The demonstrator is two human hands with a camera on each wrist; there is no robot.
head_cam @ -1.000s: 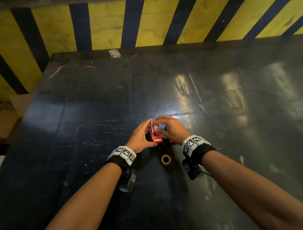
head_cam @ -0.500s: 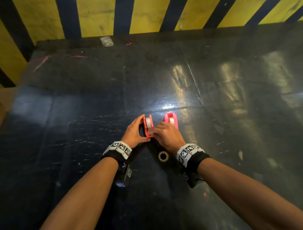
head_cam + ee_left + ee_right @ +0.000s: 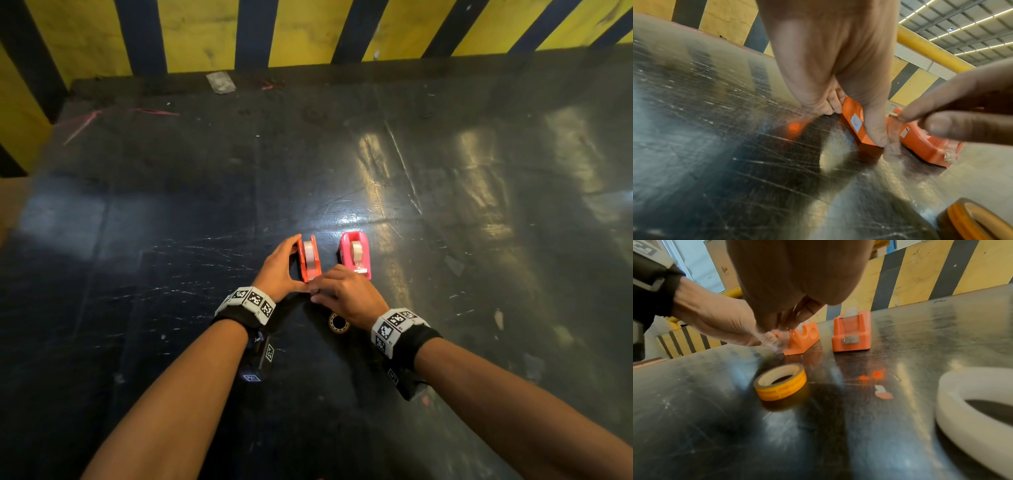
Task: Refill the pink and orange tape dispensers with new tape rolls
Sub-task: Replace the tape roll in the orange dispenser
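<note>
Our left hand (image 3: 279, 270) grips the small orange plastic tape dispenser (image 3: 310, 258), thumb and fingers curled round its sides, holding it on the scratched dark tabletop (image 3: 171, 240). Our right hand (image 3: 346, 291) pinches clear tape at the dispenser's near end. Just right stands the pink plastic dispenser (image 3: 355, 253), loaded. An empty yellow cardboard tape core (image 3: 780, 381) lies nearer us.

Bare forearms, no sleeves; left wrist (image 3: 247, 306) and right wrist (image 3: 399, 331) each wear a black strap topped by a white band of black-and-white square tag markers, with a black tagged camera block (image 3: 261, 359) hung beneath, thin cable off the right one.
</note>
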